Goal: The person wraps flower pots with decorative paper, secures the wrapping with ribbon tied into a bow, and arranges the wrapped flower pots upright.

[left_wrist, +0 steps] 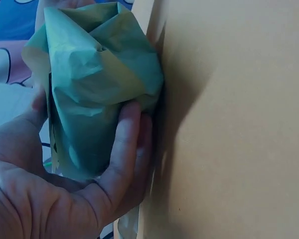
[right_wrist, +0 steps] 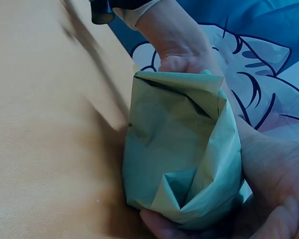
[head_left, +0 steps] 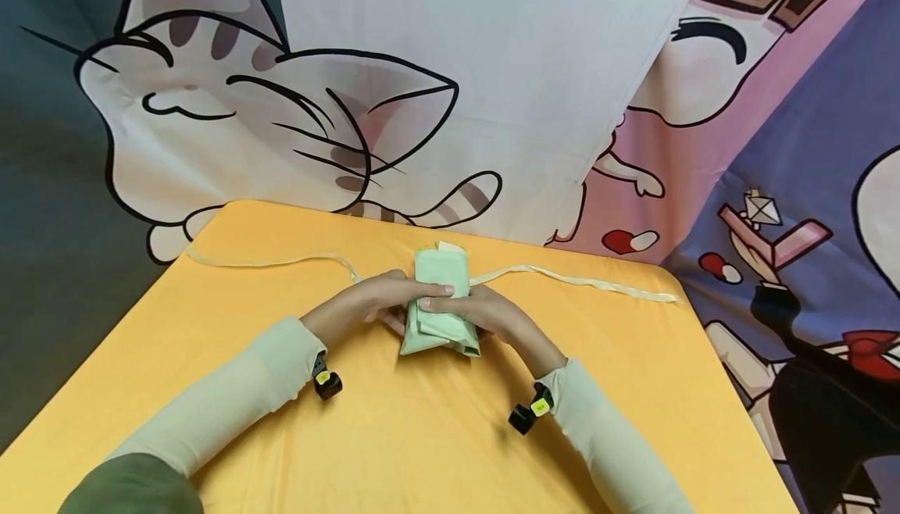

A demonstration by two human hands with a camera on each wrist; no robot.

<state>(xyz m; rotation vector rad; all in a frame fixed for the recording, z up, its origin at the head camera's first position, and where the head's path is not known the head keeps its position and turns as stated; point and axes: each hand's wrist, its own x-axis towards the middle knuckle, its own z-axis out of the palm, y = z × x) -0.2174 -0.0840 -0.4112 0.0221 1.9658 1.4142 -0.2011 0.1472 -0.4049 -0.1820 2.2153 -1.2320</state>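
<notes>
A small parcel in pale green paper (head_left: 443, 272) is held between both hands over the yellow table. My left hand (head_left: 383, 295) grips its left side, the thumb lying across the top. From the other side my right hand (head_left: 492, 312) holds it, thumb also on top and fingers curled beneath. The near end of the paper (right_wrist: 174, 144) is loosely folded, with an uneven flap and a pocket showing in the right wrist view. In the left wrist view, fingers (left_wrist: 124, 144) press against the crumpled underside of the green paper (left_wrist: 84, 99).
A thin cream ribbon lies across the yellow table (head_left: 394, 436), one length (head_left: 281, 262) stretching left and another (head_left: 576, 278) right from behind the parcel. A curtain with cartoon cats (head_left: 232, 131) hangs past the far table edge. Small black cameras (head_left: 327, 383) sit at both wrists.
</notes>
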